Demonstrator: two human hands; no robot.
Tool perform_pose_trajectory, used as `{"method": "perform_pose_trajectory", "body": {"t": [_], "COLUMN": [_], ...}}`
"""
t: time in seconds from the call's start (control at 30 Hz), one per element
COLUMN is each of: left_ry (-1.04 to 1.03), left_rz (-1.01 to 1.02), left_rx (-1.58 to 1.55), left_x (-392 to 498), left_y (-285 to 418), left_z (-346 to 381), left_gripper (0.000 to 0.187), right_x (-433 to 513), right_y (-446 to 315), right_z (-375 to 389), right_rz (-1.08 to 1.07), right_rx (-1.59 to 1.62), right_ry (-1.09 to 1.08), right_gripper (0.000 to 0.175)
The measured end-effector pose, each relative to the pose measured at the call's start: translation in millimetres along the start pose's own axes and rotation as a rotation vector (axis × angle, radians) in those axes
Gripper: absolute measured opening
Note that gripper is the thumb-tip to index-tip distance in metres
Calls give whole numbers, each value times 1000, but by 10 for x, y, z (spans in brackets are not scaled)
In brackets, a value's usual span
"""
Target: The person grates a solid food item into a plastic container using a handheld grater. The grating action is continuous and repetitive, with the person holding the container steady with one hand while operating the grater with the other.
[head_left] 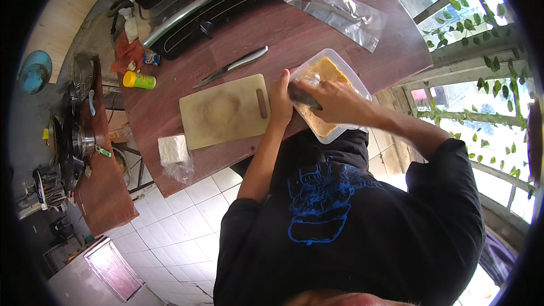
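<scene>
A rectangular clear plastic container point(362, 86) stands at the table's edge before me, filled with a tan, crumbly food point(326, 69). My left hand point(281, 101) is upright against the container's left side, thumb up. Over the container my right hand point(326, 98) grips a dark rounded object point(302, 95) that I cannot name for certain; its fingers cover part of it. A shiny bit, perhaps clear plastic, shows beside the fingertips. Left of my left hand lies a worn cutting board point(223, 110), and behind the board a kitchen knife point(231, 66).
A Rinnai gas stove point(238, 4) borders the table's far side. A plastic bag point(340, 13) lies at the back right. A yellow-lidded green container point(139, 80) lies at the left; nearer is a white block in clear plastic point(173, 149). Windows with leafy vines point(480, 85) are on the right.
</scene>
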State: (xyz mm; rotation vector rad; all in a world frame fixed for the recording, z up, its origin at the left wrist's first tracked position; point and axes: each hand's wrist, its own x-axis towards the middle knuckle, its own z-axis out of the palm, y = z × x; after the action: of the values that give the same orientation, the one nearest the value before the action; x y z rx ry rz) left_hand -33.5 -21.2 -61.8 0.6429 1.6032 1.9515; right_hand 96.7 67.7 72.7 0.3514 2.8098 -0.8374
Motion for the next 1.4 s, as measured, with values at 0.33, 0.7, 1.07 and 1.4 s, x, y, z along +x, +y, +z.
{"method": "perform_pose_trajectory", "body": {"t": [0.33, 0.7, 1.07, 1.4], "left_ry": [-302, -119, -224, -237], "left_rz": [-117, -289, -151, -146], "left_rx": [-119, -298, -145, -261], "left_x": [172, 101, 224, -53], "left_y": [229, -108, 6, 439], "left_z": [-147, -110, -172, -8], "left_gripper": [60, 62, 56, 56], "right_x": [6, 78, 12, -110], "right_y": [369, 258, 32, 71], "right_z": [-25, 67, -73, -144], "right_rz": [75, 73, 96, 133], "right_rx": [269, 405, 60, 277], "right_ry": [109, 96, 37, -100], "right_gripper": [62, 60, 59, 61]}}
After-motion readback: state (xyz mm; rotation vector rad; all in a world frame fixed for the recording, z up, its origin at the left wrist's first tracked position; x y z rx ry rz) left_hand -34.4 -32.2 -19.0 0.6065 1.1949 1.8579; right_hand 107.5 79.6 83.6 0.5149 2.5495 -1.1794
